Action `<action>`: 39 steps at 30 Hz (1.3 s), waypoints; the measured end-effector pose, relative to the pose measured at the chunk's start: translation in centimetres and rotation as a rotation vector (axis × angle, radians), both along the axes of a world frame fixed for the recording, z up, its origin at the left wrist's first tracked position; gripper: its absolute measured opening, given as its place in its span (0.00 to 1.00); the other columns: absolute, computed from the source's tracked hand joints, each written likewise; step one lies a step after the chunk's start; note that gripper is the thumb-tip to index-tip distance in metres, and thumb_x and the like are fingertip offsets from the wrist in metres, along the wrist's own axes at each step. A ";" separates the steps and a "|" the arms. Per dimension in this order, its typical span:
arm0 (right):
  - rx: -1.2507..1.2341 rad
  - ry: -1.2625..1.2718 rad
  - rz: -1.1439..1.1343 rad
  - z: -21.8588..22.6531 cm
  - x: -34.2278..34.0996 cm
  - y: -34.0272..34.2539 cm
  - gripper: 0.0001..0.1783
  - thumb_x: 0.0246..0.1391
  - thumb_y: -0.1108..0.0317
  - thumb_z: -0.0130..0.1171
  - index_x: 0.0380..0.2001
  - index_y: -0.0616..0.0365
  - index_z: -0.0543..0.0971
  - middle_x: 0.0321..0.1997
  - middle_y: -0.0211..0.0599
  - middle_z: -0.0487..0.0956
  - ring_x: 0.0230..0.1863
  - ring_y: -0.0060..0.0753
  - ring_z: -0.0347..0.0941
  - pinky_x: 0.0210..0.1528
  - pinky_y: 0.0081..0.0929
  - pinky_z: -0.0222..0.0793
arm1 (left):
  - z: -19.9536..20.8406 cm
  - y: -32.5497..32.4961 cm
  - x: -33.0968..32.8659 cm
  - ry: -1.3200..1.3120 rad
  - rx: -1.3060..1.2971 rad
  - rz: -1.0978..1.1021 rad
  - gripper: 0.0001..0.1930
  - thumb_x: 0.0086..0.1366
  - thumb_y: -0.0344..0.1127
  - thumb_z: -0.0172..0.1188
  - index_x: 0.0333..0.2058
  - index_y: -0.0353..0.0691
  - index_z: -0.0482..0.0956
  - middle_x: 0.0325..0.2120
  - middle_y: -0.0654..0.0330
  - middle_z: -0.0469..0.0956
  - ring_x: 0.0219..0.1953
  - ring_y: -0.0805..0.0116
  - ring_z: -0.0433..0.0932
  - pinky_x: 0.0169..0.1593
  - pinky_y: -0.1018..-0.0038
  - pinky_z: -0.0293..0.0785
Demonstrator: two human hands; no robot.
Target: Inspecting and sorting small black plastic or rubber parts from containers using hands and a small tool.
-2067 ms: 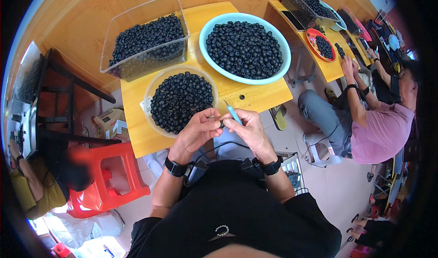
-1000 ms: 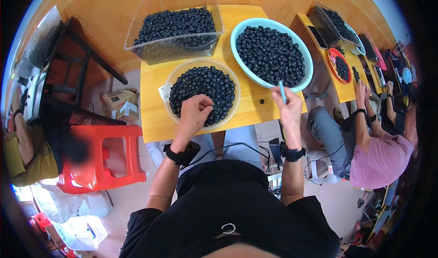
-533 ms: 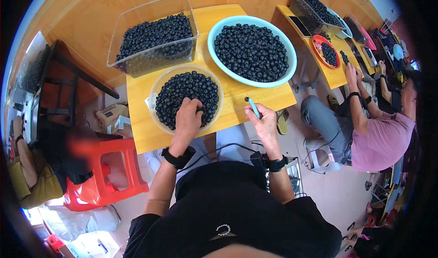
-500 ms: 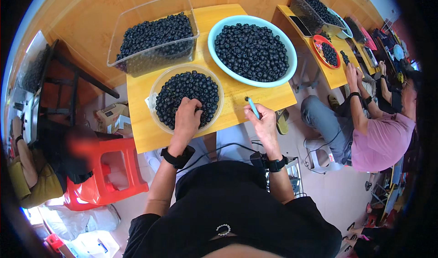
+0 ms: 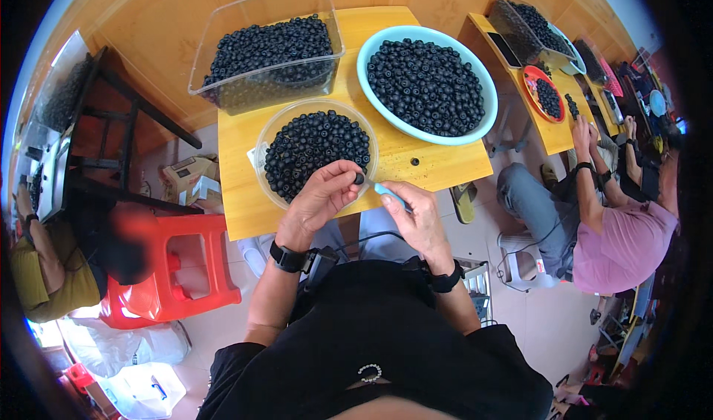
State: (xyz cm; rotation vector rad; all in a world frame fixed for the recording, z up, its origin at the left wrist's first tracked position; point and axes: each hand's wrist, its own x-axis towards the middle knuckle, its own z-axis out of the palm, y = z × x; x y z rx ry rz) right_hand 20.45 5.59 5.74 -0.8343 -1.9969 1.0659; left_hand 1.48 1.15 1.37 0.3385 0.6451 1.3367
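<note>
My left hand (image 5: 322,196) pinches one small round black piece (image 5: 359,178) between thumb and fingertips, just over the near rim of a round clear tub (image 5: 374,139). Black pieces with dimpled centres (image 5: 316,149) fill that tub. In my right hand (image 5: 420,219) is a small knife with a light blue handle (image 5: 389,194); its thin tip points at the held piece, and I cannot tell whether it touches. A single loose black piece (image 5: 414,161) lies on the yellow wooden table (image 5: 453,164), beyond my right hand.
Behind the tub stands a clear rectangular bin (image 5: 275,97) of black pieces. A pale blue basin (image 5: 486,115), also full of them, is at the far right of the table. A red stool (image 5: 189,271) stands left; a person in pink (image 5: 624,234) works at the right.
My left hand has come out of the tub's pieces toward me, now pinching one. The knife in my right hand has moved left and turned toward it. The whole view has shifted slightly.
</note>
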 end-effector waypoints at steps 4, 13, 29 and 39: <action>0.118 -0.084 0.042 0.5 -0.2 -0.2 0.12 0.51 0.64 0.56 0.34 0.61 0.78 0.26 0.41 0.77 0.23 0.38 0.74 0.25 0.27 0.68 | 0.3 0.0 0.7 -0.064 0.039 -0.016 0.07 0.60 0.28 0.55 0.38 0.36 0.73 0.30 0.65 0.75 0.30 0.80 0.74 0.36 0.84 0.74; 0.207 -0.147 0.005 0.8 0.1 -0.5 0.11 0.50 0.64 0.57 0.34 0.58 0.78 0.22 0.38 0.76 0.19 0.33 0.73 0.22 0.27 0.66 | 0.5 -0.4 1.1 -0.163 0.053 -0.059 0.08 0.60 0.27 0.55 0.39 0.36 0.72 0.29 0.63 0.75 0.31 0.78 0.75 0.36 0.84 0.75; 0.292 -0.185 -0.076 0.6 0.8 -0.3 0.10 0.49 0.63 0.58 0.34 0.55 0.79 0.17 0.34 0.71 0.16 0.32 0.70 0.18 0.29 0.64 | 0.8 0.0 1.7 -0.217 0.054 -0.081 0.06 0.60 0.26 0.55 0.37 0.35 0.72 0.29 0.61 0.75 0.31 0.76 0.76 0.36 0.83 0.76; 0.197 -0.296 -0.284 -2.8 3.5 2.3 0.10 0.50 0.66 0.56 0.32 0.61 0.79 0.25 0.48 0.77 0.26 0.47 0.75 0.27 0.35 0.68 | 2.7 -0.6 1.6 -0.198 0.143 -0.162 0.06 0.59 0.27 0.57 0.35 0.36 0.73 0.29 0.61 0.75 0.29 0.77 0.74 0.34 0.83 0.72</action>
